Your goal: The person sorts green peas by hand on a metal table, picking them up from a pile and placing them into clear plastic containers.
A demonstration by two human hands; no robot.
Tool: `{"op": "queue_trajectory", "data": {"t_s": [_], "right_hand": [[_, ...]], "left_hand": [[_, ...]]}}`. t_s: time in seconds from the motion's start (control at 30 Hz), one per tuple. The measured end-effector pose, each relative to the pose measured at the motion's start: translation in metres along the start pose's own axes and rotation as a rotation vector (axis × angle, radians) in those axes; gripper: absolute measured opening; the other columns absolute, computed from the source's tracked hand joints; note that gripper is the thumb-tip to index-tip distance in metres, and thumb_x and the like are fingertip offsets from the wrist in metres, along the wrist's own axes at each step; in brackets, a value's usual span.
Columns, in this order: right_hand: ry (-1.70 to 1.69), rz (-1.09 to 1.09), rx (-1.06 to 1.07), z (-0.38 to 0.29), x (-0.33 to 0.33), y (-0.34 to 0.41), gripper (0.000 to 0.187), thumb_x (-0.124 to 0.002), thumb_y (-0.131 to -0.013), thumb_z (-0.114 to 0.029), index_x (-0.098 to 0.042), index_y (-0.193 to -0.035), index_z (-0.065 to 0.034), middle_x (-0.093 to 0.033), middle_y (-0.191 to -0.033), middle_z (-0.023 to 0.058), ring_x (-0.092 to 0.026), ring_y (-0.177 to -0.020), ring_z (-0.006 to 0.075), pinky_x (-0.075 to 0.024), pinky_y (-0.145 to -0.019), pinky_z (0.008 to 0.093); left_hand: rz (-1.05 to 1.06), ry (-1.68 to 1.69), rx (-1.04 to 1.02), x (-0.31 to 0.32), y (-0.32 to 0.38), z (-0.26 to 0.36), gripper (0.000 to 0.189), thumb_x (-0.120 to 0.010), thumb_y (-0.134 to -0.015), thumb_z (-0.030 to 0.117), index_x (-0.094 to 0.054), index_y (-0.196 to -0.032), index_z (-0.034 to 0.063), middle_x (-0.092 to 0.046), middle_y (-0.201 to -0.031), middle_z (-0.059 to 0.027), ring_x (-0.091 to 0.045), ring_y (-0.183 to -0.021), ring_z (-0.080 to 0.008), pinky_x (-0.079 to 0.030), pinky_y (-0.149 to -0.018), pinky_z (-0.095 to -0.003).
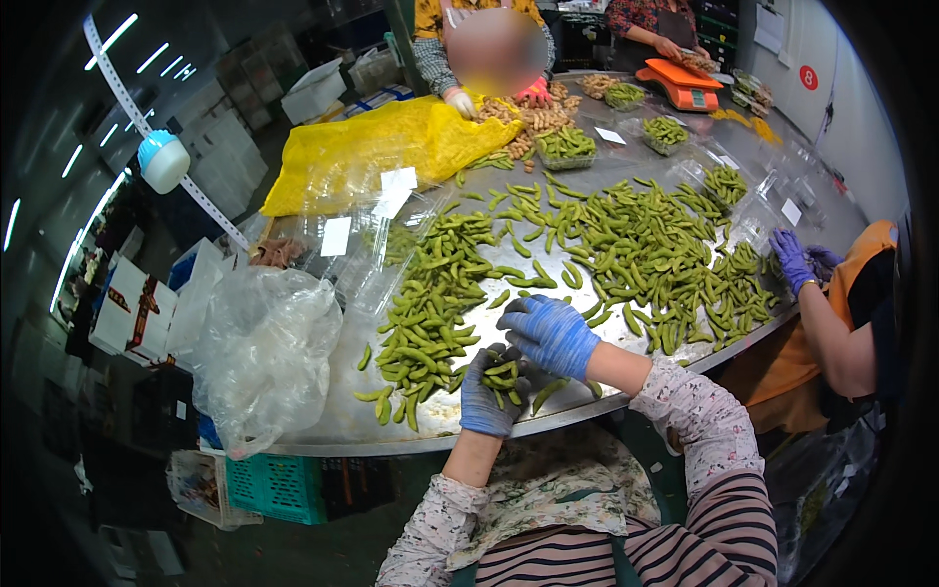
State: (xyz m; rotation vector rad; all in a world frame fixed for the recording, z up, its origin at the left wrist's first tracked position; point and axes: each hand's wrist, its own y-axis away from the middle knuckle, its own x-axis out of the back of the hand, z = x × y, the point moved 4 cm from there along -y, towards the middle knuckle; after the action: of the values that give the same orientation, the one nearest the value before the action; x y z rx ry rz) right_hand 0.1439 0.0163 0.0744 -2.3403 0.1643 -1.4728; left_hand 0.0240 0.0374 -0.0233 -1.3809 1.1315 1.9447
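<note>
My left hand (484, 403), in a blue knit glove with a dark palm, is cupped near the table's front edge. Several green edamame pods (502, 381) lie in it. Just above and to the right is my right hand (550, 334), palm down in a matching glove with the fingers curled. Its palm side is hidden, so I cannot tell whether it holds a pod. To the left of my hands spreads one heap of edamame pods (433, 308), and a larger heap (638, 249) lies to the right. Loose pods are scattered between the heaps on the metal table (345, 414).
A clear plastic bag (264, 352) sits at the table's left edge. Behind it are clear plastic trays (367, 257) and a yellow mesh sack (352, 161). Purple-gloved hands (792, 257) work at right. Across are peanuts (543, 117), a filled tray (565, 147) and an orange scale (678, 84).
</note>
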Motion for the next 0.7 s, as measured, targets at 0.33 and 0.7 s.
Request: {"op": "queue_trajectory", "data": {"t_s": [0.33,0.7], "right_hand": [[0.356,-0.107,-0.380,0.105,0.007,0.016,0.017,-0.054,-0.082,-0.025,-0.065,-0.089,-0.0127,-0.063,-0.088,0.0127,-0.061,-0.081,0.0315,-0.0488,-0.070,0.0431],[0.329,-0.189,-0.392,0.073,-0.026,-0.025,0.020,-0.057,-0.080,-0.025,-0.062,-0.092,-0.0091,-0.062,-0.092,0.0145,-0.061,-0.087,0.0323,-0.0490,-0.074,0.0425]], "left_hand": [[-0.074,0.020,-0.013,0.001,0.002,-0.002,0.032,-0.053,-0.089,0.037,-0.055,-0.072,0.0091,-0.061,-0.090,-0.0096,-0.056,-0.079,-0.0265,-0.051,-0.054,-0.0308],[-0.041,-0.032,-0.025,-0.002,0.001,-0.001,0.031,-0.055,-0.088,0.036,-0.056,-0.074,0.0084,-0.060,-0.090,-0.0095,-0.056,-0.080,-0.0259,-0.051,-0.052,-0.0290]]}}
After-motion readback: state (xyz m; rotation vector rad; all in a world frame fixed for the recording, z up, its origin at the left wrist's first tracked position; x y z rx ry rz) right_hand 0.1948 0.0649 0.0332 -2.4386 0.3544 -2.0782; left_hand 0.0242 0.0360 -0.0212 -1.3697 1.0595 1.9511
